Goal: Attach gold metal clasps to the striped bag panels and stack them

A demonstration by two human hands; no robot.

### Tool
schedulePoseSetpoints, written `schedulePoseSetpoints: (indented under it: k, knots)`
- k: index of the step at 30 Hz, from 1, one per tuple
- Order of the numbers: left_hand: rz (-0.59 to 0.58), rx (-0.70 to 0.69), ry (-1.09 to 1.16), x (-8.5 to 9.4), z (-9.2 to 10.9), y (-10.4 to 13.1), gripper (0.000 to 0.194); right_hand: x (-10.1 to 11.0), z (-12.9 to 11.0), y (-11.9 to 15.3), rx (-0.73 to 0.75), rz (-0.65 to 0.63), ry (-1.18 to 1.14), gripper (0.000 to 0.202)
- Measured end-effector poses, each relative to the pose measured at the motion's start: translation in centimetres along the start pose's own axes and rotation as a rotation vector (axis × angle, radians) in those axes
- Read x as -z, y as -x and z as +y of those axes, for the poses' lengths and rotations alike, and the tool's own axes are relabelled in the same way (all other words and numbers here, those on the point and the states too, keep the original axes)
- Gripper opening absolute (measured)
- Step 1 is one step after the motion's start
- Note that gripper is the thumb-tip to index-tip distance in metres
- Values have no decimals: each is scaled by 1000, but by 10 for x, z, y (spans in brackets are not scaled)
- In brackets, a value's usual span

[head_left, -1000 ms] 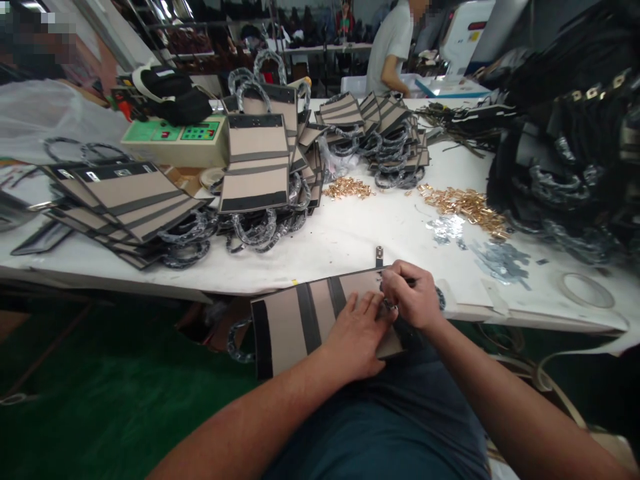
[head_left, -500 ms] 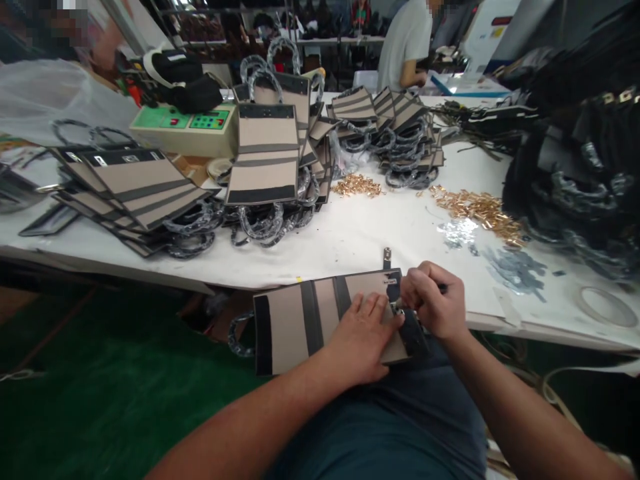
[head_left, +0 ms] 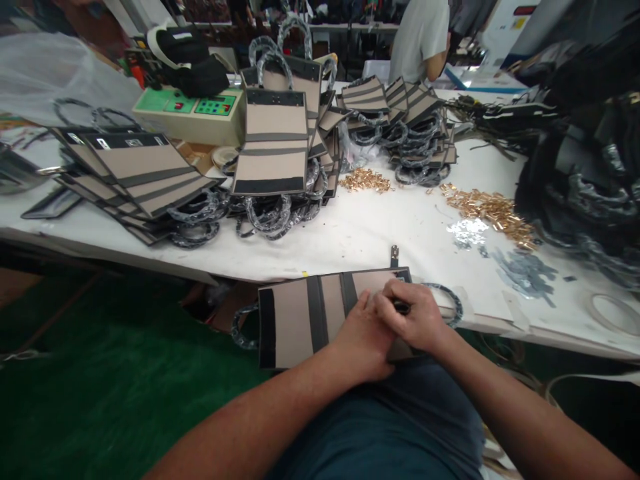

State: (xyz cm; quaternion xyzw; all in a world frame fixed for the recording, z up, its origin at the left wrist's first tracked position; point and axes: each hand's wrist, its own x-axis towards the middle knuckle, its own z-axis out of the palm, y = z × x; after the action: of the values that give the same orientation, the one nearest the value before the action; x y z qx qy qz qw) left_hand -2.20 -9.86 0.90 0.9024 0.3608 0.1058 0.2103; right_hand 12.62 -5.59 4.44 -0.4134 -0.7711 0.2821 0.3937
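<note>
A beige bag panel (head_left: 290, 327) with dark bands, a black edge strip and plastic-wrapped loop handles lies across my lap and against the table edge. On it my left hand (head_left: 365, 337) rests flat, pressing near its right end; its fingertips are partly hidden behind my right hand. My right hand (head_left: 413, 313) is closed over the panel's black end strip, against the left fingers. Something small and black shows inside that fist, its kind hidden. A short strap with a metal clasp (head_left: 395, 255) sticks up from the panel's far edge.
Similar bag panels (head_left: 160, 167) are stacked on the white table (head_left: 350, 233), left and middle. Gold metal pieces (head_left: 493, 210) and flat silver plates (head_left: 525, 273) lie scattered at right. Beyond are a tape roll (head_left: 615, 313), dark bags (head_left: 580, 173), a control box (head_left: 190, 113) and a person (head_left: 420, 40).
My right hand has moved left and inward, from the panel's right edge to over my left fingers. The right loop handle now shows. The whole view has shifted slightly.
</note>
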Motion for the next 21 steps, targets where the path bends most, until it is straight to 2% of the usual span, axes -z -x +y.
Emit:
schedulePoseSetpoints:
  k: [3,5,7,9,13,17,19,21]
  knots:
    - [-28,29,-87,2,1,1,98,23,-3,-7,-191,210,-263,39]
    - [-39,23,-120,2,2,1,99,35,-8,-11,-164,327,-512,40]
    - [-35,18,-132,1,2,1,101,38,-12,-12,-63,395,-650,39]
    - [-23,20,-136,2,2,1,99,29,-9,-7,-58,426,-638,40]
    - [-26,15,-144,5,5,2,97,13,10,7,-225,438,-618,43]
    - [-29,36,-143,2,5,3,100,36,13,44,-272,474,-595,43]
    - [-32,45,-127,-1,5,3,101,49,9,77,-413,441,-462,46]
    - [-32,46,-109,-1,5,3,101,50,8,113,-669,292,-230,52]
